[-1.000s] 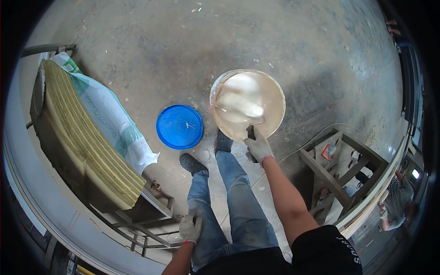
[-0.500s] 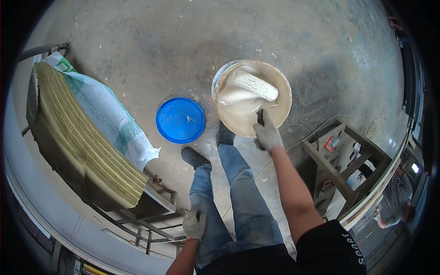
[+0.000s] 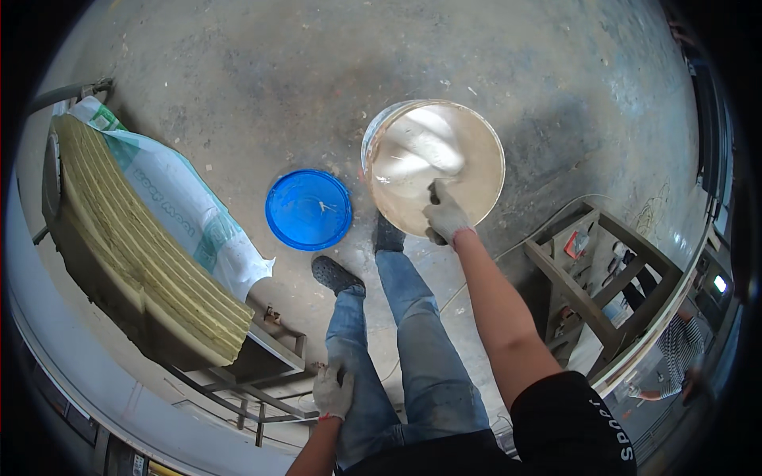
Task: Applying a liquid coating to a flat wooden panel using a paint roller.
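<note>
My right hand (image 3: 447,216), in a pale work glove with dark patches, is closed over the near side of a large round bucket (image 3: 494,186). A dark handle (image 3: 434,190) juts from its grip; the kind of tool cannot be made out. Inside the bucket lies a thick, smooth white paste (image 3: 425,143), heaped into a rounded mound and slightly blurred. My left hand (image 3: 333,391), gloved as well, rests on my left leg near the knee with its fingers laid along the jeans, holding nothing. Left of the bucket, a blue round lid (image 3: 309,209) lies on the floor.
At left, a stack of yellowish insulation slabs (image 3: 151,254) sits beside printed plastic wrapping (image 3: 178,198). A brown frame (image 3: 571,285) with things inside stands at right. A thin cable (image 3: 548,220) crosses the concrete floor (image 3: 262,63). Another person (image 3: 675,357) is at far right.
My right hand has moved a little left and up, further over the bucket. The white mound has shifted and changed shape. My left hand stays on my leg.
</note>
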`<control>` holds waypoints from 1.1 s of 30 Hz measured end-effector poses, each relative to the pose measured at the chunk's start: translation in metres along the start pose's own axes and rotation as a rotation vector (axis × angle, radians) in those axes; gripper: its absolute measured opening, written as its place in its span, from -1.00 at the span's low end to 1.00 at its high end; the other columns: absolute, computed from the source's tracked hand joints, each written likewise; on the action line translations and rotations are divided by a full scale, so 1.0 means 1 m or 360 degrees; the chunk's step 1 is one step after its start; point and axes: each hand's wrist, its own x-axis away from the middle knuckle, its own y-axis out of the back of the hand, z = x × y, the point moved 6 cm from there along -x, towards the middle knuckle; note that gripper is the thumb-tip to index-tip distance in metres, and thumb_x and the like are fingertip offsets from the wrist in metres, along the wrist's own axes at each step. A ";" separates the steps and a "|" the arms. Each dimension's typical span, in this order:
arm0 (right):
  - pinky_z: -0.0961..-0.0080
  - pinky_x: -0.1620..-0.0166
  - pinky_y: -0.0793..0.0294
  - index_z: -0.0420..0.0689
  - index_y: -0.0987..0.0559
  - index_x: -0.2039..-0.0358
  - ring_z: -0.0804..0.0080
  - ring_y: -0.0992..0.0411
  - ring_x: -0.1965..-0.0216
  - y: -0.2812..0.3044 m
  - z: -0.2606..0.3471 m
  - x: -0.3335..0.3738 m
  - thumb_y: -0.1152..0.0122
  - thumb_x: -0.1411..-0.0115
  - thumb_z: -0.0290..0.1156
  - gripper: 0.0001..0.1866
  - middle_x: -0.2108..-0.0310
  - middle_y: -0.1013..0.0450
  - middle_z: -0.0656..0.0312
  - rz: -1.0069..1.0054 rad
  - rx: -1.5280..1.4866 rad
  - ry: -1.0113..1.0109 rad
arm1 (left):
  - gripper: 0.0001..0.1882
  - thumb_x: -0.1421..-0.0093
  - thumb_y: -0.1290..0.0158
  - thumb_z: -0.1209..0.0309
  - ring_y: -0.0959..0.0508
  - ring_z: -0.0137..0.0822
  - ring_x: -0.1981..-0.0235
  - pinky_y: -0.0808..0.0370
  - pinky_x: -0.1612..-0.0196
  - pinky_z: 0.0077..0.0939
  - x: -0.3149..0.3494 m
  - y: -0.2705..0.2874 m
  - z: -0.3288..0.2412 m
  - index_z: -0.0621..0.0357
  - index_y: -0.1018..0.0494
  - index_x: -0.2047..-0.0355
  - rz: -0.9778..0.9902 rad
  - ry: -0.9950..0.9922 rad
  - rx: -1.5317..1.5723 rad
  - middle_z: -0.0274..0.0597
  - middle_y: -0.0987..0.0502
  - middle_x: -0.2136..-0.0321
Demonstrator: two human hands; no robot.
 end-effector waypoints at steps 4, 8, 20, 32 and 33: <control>0.29 0.60 -0.47 0.07 -0.22 -0.43 0.30 -0.51 0.65 -0.030 -0.025 0.058 -0.01 -0.11 -0.51 -0.20 0.36 -0.53 -0.02 0.0264 0.0193 -0.0019 | -0.56 -0.16 -0.24 0.15 -0.56 0.14 0.02 -0.48 -0.09 -0.06 0.014 0.004 0.029 0.11 -0.57 0.03 -0.0081 0.0053 -0.0091 0.12 -0.58 0.10; 0.30 0.56 -0.49 0.04 -0.17 -0.47 0.29 -0.51 0.66 0.002 -0.021 0.077 0.00 -0.09 -0.49 -0.15 0.47 -0.53 0.04 0.0047 0.0248 0.0138 | -0.57 -0.16 -0.24 0.15 -0.55 0.12 0.04 -0.48 -0.07 -0.06 0.008 0.005 0.017 0.09 -0.57 0.03 -0.0083 0.0098 -0.0050 0.09 -0.57 0.12; 0.33 0.60 -0.43 0.12 -0.16 -0.50 0.35 -0.46 0.69 -0.004 -0.042 0.067 -0.02 -0.07 -0.57 -0.09 0.52 -0.46 0.08 0.0007 0.0400 0.0216 | -0.58 -0.16 -0.24 0.17 -0.56 0.09 0.05 -0.48 -0.06 -0.09 0.005 0.007 0.016 0.13 -0.58 0.04 -0.0020 0.0155 0.0037 0.08 -0.56 0.13; 0.40 0.61 -0.43 0.10 -0.13 -0.51 0.41 -0.48 0.65 -0.002 -0.050 0.111 -0.11 -0.11 -0.51 -0.09 0.46 -0.47 0.15 0.0081 0.0172 0.0130 | -0.55 -0.17 -0.22 0.12 -0.56 0.08 0.04 -0.48 -0.08 -0.08 0.005 0.012 0.007 0.08 -0.57 0.01 -0.0014 0.0052 -0.0067 0.07 -0.57 0.11; 0.40 0.61 -0.43 0.10 -0.13 -0.51 0.41 -0.48 0.65 -0.001 -0.045 0.130 -0.11 -0.11 -0.51 -0.09 0.46 -0.47 0.15 0.0077 0.0159 0.0150 | -0.55 -0.17 -0.21 0.10 -0.56 0.08 0.03 -0.49 -0.09 -0.09 0.006 0.015 0.007 0.09 -0.57 0.01 -0.0019 0.0049 -0.0073 0.06 -0.57 0.10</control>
